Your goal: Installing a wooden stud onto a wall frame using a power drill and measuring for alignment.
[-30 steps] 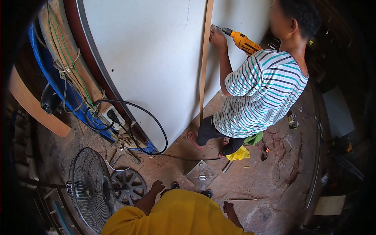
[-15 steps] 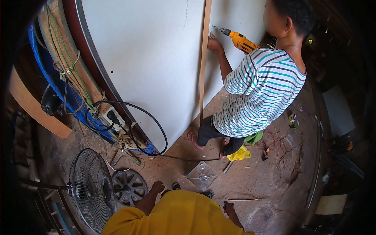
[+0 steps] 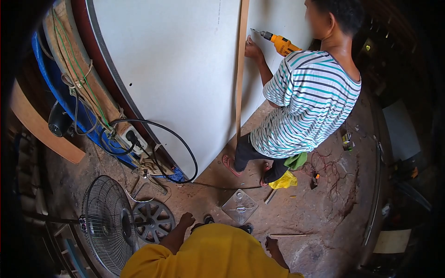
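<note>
My left hand point(image 3: 187, 220) hangs at my side near the fan's round base point(image 3: 154, 221), its fingers curled in with nothing visible in them. On the other side, my right hand point(image 3: 270, 244) hangs low, dark and small, so its fingers are hard to make out. A thin stick point(image 3: 288, 235) lies on the floor just beyond it. Ahead, a co-worker in a striped shirt point(image 3: 315, 102) holds a yellow power drill point(image 3: 283, 45) level, its bit pointing left. That person's left hand point(image 3: 253, 48) is at a wooden strip point(image 3: 239, 78) standing along the large white panel point(image 3: 171, 78).
A standing fan point(image 3: 107, 224) is close on my left. A power strip point(image 3: 133, 140) with a looped black cable point(image 3: 183, 141) hangs beside the panel. A clear square plate point(image 3: 239, 207), a yellow bag point(image 3: 283, 180) and tangled wires point(image 3: 324, 167) lie on the floor.
The co-worker has shifted slightly left, and the drill has moved a little with them. My hands hang almost where they were.
</note>
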{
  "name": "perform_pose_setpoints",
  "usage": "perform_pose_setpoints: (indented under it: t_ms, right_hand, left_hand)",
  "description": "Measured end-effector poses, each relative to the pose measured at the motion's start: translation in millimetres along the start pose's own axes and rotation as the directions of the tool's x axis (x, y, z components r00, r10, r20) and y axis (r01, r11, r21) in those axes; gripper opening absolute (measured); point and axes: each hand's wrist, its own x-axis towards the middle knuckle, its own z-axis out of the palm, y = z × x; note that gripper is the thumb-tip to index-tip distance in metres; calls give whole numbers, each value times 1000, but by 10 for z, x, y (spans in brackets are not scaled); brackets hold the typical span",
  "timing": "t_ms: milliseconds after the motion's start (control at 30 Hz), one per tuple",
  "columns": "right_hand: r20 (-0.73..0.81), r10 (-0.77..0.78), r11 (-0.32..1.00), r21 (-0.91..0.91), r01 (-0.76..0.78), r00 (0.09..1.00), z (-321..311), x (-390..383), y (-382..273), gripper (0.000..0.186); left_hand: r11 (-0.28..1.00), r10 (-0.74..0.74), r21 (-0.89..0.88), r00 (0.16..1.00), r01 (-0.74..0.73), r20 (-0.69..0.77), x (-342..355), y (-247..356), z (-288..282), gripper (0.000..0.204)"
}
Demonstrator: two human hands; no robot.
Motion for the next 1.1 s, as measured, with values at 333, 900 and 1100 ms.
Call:
perform_pose_setpoints:
  t_ms: [333, 900, 1100]
  right_hand:
    - [29, 13, 999, -48, -12, 1000, -64, -19, -25, 41]
    - [23, 70, 997, -38, -69, 997, -35, -61, -36, 40]
    - [0, 46, 998, -36, -46, 999, -40, -37, -6, 41]
  left_hand:
    - [999, 38, 16, 999, -37, -36, -23, 6, 37, 36]
    - [998, 62, 35, 997, -60, -45, 25, -2, 62, 33]
    - [999, 32, -3, 999, -32, -34, 21, 18, 69, 33]
